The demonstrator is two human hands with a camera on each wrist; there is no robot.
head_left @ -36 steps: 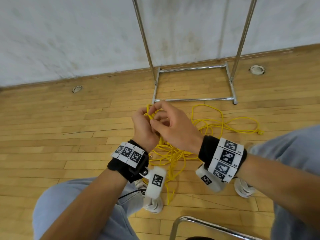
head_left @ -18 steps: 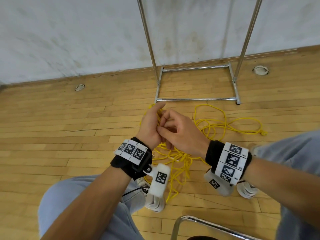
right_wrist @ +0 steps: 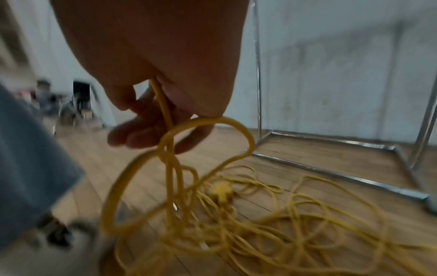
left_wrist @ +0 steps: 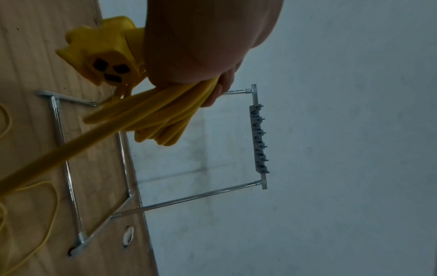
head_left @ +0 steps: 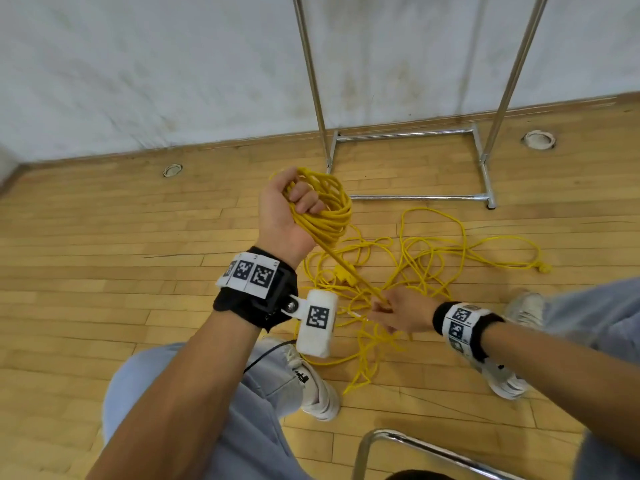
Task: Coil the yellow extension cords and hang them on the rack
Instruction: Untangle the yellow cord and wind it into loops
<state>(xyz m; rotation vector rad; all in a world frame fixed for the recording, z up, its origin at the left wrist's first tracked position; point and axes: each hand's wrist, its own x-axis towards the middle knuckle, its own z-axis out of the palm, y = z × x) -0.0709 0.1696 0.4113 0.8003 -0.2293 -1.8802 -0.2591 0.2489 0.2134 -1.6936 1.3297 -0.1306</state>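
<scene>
Up front, left hand [head_left: 287, 216] raised, fingers curled tight round a coil [head_left: 323, 206] of yellow cord; socket end [left_wrist: 99, 61] jutting from the fist in the left wrist view. One taut strand [head_left: 349, 271] running down from coil to right hand [head_left: 401, 313]. Right hand low, near the floor, fingers [right_wrist: 141, 134] loosely hooked round that strand, grip blurred. Below and beyond, loose cord [head_left: 433, 258] sprawled in tangled loops over the wood floor [head_left: 104, 271], between both shoes, with a plug end [head_left: 544, 268] far right. Rack [head_left: 412, 195] standing just past the tangle, against the wall [head_left: 138, 81]; base bars on the floor, near bar just beyond the loops; hook bar [left_wrist: 258, 138] along the top. Bare floor wide open to the left. Chair frame [head_left: 398, 445] at the bottom edge.
</scene>
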